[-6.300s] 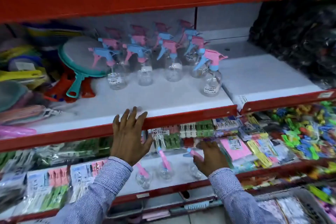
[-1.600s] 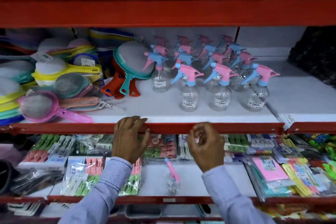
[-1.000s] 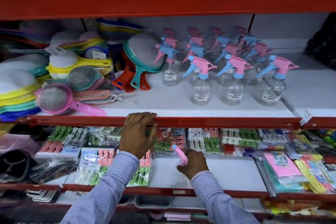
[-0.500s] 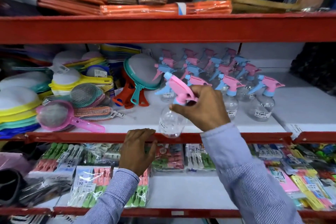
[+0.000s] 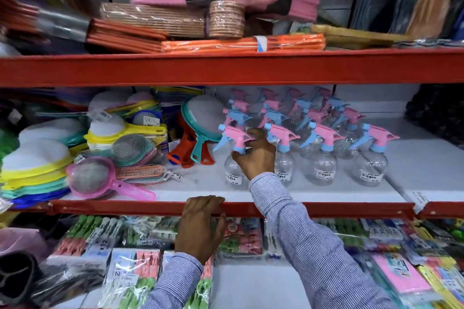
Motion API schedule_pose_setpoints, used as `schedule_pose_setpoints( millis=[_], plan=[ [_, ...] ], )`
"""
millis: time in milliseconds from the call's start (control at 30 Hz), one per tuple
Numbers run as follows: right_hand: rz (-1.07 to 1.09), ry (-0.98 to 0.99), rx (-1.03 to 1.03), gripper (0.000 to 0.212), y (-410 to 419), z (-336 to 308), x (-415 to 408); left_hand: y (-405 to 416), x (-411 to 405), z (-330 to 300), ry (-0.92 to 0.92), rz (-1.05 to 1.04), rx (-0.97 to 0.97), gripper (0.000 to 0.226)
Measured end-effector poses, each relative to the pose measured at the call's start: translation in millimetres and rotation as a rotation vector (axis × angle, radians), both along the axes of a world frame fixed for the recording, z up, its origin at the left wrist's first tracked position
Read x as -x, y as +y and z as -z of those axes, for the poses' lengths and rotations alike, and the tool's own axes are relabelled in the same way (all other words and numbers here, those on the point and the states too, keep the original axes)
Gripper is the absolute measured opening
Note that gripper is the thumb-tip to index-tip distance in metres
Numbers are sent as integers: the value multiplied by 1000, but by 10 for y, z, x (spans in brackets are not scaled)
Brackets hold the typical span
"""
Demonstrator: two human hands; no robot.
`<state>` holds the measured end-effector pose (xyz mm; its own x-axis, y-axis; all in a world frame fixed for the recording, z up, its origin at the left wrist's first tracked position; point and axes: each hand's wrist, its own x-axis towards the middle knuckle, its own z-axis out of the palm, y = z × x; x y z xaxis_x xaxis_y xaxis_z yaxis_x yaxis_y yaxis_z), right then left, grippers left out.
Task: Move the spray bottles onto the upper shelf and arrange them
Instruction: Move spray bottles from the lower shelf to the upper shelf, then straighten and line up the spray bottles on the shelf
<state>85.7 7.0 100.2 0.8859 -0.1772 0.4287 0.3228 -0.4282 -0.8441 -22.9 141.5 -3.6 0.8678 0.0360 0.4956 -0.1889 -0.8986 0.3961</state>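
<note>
My right hand is up on the upper shelf now, off the lower one, and the spray bottle I carried is no longer tilted in the air: it stands upright at the left end of the front row, my fingers around its neck. The lower shelf has no loose bottles left. My view sits higher, more of the top shelf showing.

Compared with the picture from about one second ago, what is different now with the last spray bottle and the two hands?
The right hand took the spray bottle from the lower shelf and lifted it to the upper shelf, at the front row's left end; its fingers still grip the neck. The left hand stayed on the shelf's red edge, and the other bottles did not move.
</note>
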Motion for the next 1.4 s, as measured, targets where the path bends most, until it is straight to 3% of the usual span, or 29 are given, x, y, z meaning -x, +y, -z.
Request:
schedule_pose_setpoints(
  millis=[200,500,633,767,933,1067,1233,1400],
  plan=[
    [-23,-13,-86,67,21,43,4,-7,-17,28,-3,-6,-3,38],
    [-12,-69,6,71,-15,60,80,13,-39,54,-6,3,-6,39],
    [-9,-102,41,61,-163,81,260,8,-34,7,-23,21,-37,42],
    [31,-87,66,20,-388,330,443,-15,-133,-201,-17,5,178,46],
    [-37,162,277,36,-377,643,287,-182,-555,-460,197,-39,489,66],
    [-77,181,280,44,-329,585,164,-224,-842,-500,319,4,666,74],
    [-108,162,240,31,-351,547,125,-274,-869,-508,252,62,690,57],
    [-104,169,221,31,-358,569,119,-264,-858,-494,237,78,670,57]
  ],
)
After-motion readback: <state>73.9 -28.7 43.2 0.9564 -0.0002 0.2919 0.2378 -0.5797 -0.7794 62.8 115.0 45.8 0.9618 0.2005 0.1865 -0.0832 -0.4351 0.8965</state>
